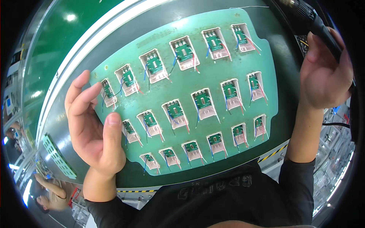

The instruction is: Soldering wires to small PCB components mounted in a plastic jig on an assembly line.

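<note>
A large green fixture board [182,83] lies before me, with small white housings seated in its cutouts in three rows. Each housing, such as the far middle one [184,53], carries a little green circuit board with thin blue, red and white wires. My left hand [95,133] is at the board's left edge, thumb and fingers apart, with nothing seen in it. At the upper right, well off the board, my right hand [327,72] is closed around the black handle of a soldering iron [310,17]; its tip is cut off by the frame edge.
The fixture rests on a dark work surface [91,155] with a white curved rail [81,43] beyond it. A second green slotted board [59,155] lies at far left. A black cable [336,124] runs by my right arm. Another person [55,193] sits at lower left.
</note>
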Demonstrator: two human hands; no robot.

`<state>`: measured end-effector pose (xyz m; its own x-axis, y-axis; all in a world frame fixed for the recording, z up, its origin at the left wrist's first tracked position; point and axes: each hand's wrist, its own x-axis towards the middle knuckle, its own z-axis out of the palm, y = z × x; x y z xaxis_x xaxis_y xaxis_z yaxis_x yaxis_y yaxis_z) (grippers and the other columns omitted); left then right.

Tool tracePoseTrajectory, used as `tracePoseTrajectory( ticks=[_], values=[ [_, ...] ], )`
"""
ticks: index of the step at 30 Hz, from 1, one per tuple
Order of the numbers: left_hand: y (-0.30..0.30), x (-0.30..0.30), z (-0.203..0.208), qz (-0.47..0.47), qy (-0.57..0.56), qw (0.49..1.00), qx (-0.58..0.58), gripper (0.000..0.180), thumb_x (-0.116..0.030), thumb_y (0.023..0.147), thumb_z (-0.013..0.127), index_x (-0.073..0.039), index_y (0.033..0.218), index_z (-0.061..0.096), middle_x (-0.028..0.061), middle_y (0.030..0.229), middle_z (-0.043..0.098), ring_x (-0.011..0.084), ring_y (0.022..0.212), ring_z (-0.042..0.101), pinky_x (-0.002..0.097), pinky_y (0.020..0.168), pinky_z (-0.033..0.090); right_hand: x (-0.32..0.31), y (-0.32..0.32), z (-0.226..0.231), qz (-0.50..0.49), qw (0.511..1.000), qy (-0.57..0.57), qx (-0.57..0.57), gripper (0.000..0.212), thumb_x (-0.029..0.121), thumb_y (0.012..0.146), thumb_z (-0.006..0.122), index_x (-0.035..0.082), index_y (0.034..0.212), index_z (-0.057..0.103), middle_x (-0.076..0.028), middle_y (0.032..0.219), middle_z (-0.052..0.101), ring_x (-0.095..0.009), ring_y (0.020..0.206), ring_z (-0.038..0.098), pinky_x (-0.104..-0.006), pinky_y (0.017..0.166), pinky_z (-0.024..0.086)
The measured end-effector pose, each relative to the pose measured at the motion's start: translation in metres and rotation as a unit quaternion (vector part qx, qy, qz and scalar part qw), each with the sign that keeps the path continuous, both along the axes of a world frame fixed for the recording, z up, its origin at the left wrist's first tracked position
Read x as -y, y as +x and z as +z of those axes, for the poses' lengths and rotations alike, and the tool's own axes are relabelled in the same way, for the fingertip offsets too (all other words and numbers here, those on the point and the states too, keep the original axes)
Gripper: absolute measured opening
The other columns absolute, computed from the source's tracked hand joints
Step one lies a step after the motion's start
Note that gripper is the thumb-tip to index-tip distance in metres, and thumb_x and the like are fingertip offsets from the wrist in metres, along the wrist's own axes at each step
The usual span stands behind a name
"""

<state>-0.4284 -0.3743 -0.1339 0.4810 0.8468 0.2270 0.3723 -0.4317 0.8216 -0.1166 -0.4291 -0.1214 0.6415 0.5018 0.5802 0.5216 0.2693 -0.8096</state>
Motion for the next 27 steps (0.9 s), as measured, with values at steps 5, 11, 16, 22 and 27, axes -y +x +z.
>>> tracePoseTrajectory(
  ticks=[5,11,16,22,27],
  values=[
    [-0.002,-0.003,0.001,-0.003,-0.003,1.0,-0.001,0.041,-0.005,0.077,0.054,0.006,0.116,0.05,0.0223,0.133,0.036,0.0214,0.114,0.04,0.0304,0.094,0.03,0.004,0.012,-0.007,0.006,1.0,-0.014,0.009,0.047,0.029,0.091,0.037,-0.01,0.103,0.058,-0.024,0.086,0.064,-0.02,0.057,0.053,-0.0323,0.07,0.046],
    [-0.006,-0.006,0.006,-0.019,-0.007,0.999,-0.033,0.042,-0.014,0.079,0.049,0.004,0.117,0.049,0.0229,0.136,0.037,0.0265,0.125,0.035,0.0343,0.103,0.022,-0.012,0.014,-0.007,0.173,0.984,-0.012,0.045,0.043,0.034,0.093,0.046,-0.005,0.077,0.046,-0.011,0.049,0.046,-0.011,0.032,0.036,-0.0179,0.032,0.029],
    [-0.004,-0.008,0.0,-0.033,0.014,0.999,-0.033,0.044,-0.012,0.077,0.053,0.005,0.118,0.049,0.0225,0.136,0.035,0.0256,0.123,0.037,0.0353,0.102,0.026,-0.013,0.013,-0.008,0.21,0.977,-0.012,0.04,0.04,0.032,0.093,0.047,-0.005,0.079,0.047,-0.01,0.049,0.046,-0.011,0.032,0.036,-0.0184,0.031,0.028],
    [-0.007,-0.011,0.003,-0.049,-0.004,0.998,-0.028,0.055,-0.01,0.07,0.054,0.006,0.122,0.045,0.0204,0.137,0.033,0.0192,0.107,0.042,0.0303,0.096,0.03,-0.016,0.015,-0.004,0.17,0.985,0.042,0.008,0.033,0.029,0.092,0.049,-0.004,0.085,0.049,-0.011,0.053,0.047,-0.012,0.035,0.039,-0.0186,0.031,0.029],
    [-0.005,-0.008,0.003,-0.034,-0.019,0.999,0.001,0.057,-0.009,0.068,0.055,0.007,0.122,0.044,0.0186,0.136,0.035,0.0163,0.098,0.041,0.0299,0.094,0.031,-0.017,0.016,0.0,0.205,0.977,0.059,0.009,0.029,0.025,0.092,0.047,-0.003,0.085,0.049,-0.01,0.054,0.046,-0.013,0.036,0.039,-0.0189,0.033,0.031]
  ],
)
